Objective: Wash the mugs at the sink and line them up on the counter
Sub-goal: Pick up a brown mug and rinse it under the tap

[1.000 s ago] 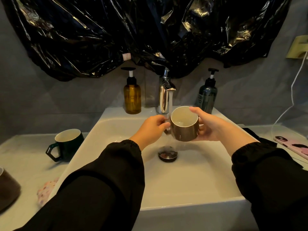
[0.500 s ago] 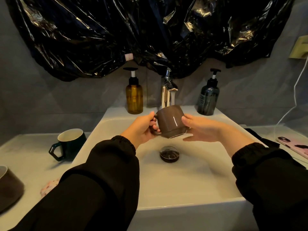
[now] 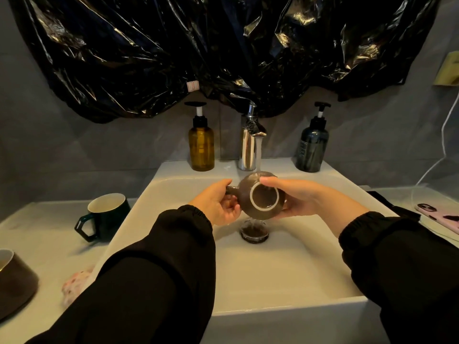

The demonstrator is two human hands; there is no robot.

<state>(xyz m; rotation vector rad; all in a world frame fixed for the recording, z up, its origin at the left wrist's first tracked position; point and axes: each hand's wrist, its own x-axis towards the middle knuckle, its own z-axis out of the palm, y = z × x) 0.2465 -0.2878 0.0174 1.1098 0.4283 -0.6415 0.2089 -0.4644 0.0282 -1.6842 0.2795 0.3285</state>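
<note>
Mug [image 3: 264,196]: brown, glossy and wet, tipped so its pale-ringed base faces the camera; it is over the sink [image 3: 273,281], above the drain [image 3: 253,233], under the tap's [image 3: 248,142] running stream.
Left hand [image 3: 218,202]: fingers curled round the mug's handle.
Right hand [image 3: 295,197]: clasps the mug's body, thumb on top.
Green mug [image 3: 106,216]: upright on the surface [image 3: 44,234], just beside the sink's left rim, handle toward the camera.
Dark mug [image 3: 15,281]: at the surface's left edge, partly out of view.
Bottles: amber [image 3: 201,145] left of the tap, dark [image 3: 312,147] right, both on the sink's back ledge.
Phone [image 3: 439,216]: lies at the surface's right edge.
</note>
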